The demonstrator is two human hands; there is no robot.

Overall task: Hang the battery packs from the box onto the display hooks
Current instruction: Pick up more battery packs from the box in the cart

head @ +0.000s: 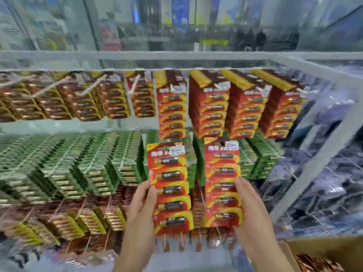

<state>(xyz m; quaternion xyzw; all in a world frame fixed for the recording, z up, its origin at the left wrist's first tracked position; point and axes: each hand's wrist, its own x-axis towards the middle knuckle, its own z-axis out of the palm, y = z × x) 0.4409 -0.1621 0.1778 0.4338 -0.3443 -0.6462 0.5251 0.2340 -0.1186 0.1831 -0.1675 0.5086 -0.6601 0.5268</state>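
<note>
We hold two packs up before the rack, one in each hand. Our left hand (141,203) grasps the left pack (170,186) by its left edge, with the thumb on the front and the fingers behind. Our right hand (249,205) grasps the right pack (223,183) along its right edge, fingers laid up the side. Both packs stand upright, side by side with a gap between them, each showing five batteries in a column and a white price label near the top.

They sit just below the top row of red packs (209,107), which hang from white hooks (135,84) under the rack's bar (176,55). Behind and to the left of the held packs hangs a row of green packs (94,163), and below that a lower row (88,220) in red and gold.

The box (322,249) is at the lower right, beside our right forearm, with more packs just visible inside. The view is blurred, so small print is unreadable.
</note>
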